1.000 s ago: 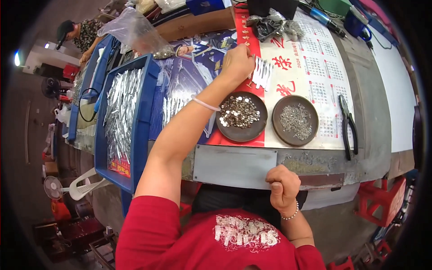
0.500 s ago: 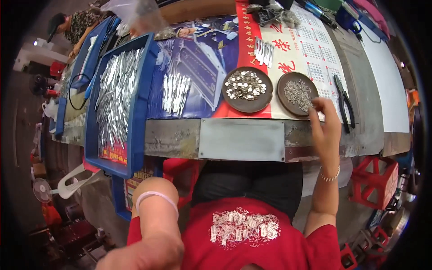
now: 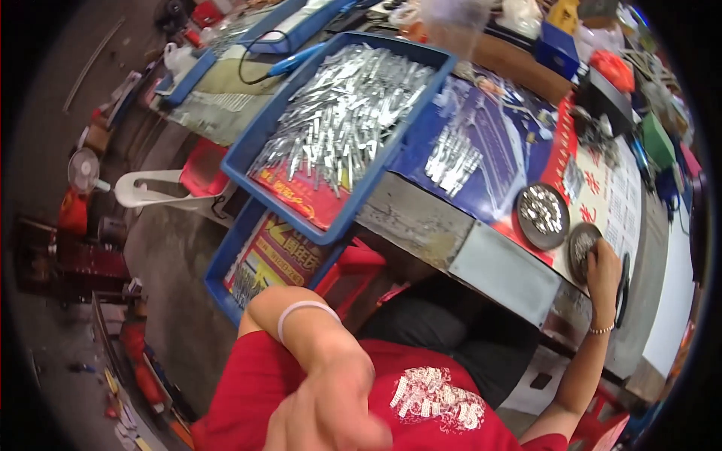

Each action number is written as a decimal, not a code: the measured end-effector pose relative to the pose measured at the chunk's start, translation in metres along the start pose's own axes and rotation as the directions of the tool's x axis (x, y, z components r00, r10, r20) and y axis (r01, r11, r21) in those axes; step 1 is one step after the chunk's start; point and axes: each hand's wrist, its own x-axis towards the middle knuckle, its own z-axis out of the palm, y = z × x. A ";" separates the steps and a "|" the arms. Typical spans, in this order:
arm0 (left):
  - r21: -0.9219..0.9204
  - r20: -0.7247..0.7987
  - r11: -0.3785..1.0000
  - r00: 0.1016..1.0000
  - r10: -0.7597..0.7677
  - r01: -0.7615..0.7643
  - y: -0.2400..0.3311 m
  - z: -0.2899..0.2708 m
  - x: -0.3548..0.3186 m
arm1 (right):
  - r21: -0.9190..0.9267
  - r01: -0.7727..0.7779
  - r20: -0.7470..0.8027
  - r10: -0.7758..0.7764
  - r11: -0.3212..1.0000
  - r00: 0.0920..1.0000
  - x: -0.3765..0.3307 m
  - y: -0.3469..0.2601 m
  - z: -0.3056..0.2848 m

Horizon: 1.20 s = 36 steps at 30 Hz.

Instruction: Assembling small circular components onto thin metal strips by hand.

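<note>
The pins [image 3: 584, 245] in the dish [image 3: 573, 252] under the right hand [image 3: 604, 279], whose fingers are bent, gripping or not I cannot tell, look light, stiff and slippery, best pinched mid-length; the blurred left hand [image 3: 323, 406] is half-curled, its hold unclear

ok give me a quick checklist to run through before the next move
1. Right hand at the dish of small pin-like parts: ok, its fingers reach the dish.
2. Part pinched in the right hand: cannot tell, too small and hidden by the fingers.
3. Left hand away from both dishes: ok, it shows in front of the red shirt.
4. Left hand empty: cannot tell, it is blurred.
5. Dish of round discs unobstructed: ok, no hand over it.
6. Metal strips in the blue tray: ok, many lie there.
</note>
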 end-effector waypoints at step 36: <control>0.650 -0.616 -0.665 -0.257 -0.745 0.367 -0.068 -0.294 0.006 | 0.855 -0.259 0.067 0.400 0.449 0.914 -0.031 0.027 -0.007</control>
